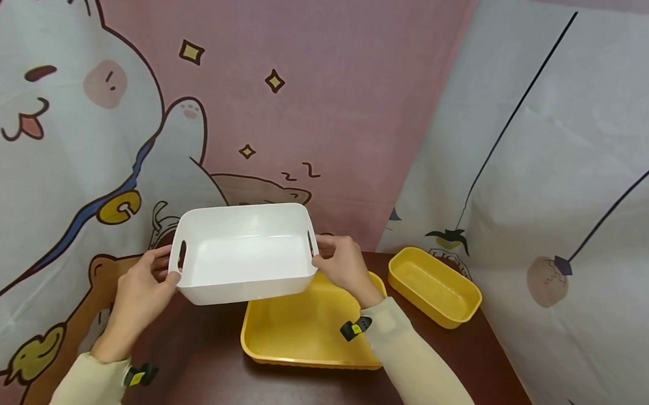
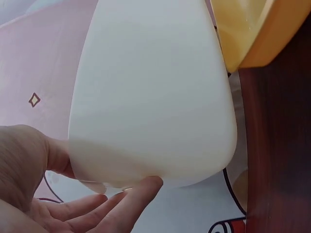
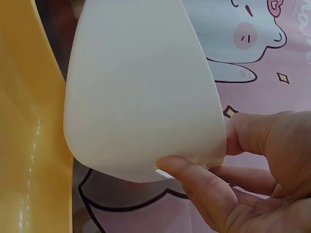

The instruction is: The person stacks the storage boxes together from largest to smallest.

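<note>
A white rectangular plastic bin (image 1: 253,253) with a slot handle in each end is held up in the air, its hollow inside facing the head view. My left hand (image 1: 143,288) grips its left end, the thumb at the near corner and fingers by the handle slot. At the opposite end my right hand (image 1: 346,267) pinches the rim beside the other slot. Both wrist views show the bin's smooth underside (image 2: 150,92), with fingers (image 3: 194,182) curled up at the end wall. Below and partly behind it sits a large yellow tray (image 1: 303,339) on the table.
A smaller yellow bin (image 1: 434,290) stands at the back right of the dark brown table (image 1: 201,365). Printed cloth with cartoon figures hangs along the back (image 1: 333,107) and the right side (image 1: 572,175).
</note>
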Demonstrator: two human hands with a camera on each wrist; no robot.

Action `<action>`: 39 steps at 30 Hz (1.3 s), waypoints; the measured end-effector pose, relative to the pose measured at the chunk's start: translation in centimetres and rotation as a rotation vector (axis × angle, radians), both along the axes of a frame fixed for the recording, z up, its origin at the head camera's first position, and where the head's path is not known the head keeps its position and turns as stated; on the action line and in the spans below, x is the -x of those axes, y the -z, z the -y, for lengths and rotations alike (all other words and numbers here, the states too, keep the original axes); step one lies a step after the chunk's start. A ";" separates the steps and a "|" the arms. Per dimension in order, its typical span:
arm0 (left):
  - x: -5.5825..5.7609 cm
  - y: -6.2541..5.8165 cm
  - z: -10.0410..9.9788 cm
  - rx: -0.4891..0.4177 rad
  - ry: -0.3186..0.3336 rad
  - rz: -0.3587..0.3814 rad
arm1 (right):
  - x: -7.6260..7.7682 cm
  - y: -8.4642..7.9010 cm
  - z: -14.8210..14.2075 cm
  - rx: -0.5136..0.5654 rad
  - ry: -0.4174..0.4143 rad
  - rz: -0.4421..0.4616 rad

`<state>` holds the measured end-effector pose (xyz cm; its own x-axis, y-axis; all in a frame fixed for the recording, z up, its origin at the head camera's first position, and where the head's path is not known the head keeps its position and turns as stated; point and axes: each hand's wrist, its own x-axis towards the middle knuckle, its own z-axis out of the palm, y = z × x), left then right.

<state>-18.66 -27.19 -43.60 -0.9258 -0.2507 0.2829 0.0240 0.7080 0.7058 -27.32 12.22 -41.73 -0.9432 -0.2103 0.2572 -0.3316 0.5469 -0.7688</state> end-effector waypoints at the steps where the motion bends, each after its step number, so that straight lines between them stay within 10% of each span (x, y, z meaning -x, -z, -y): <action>1: 0.1 0.0 -0.2 0.002 0.011 0.003 | -0.1 0.0 -0.3 -0.003 0.004 0.002; 39: 2.1 0.1 -7.7 -0.062 0.260 0.115 | -3.2 0.3 -9.4 -0.067 0.153 0.158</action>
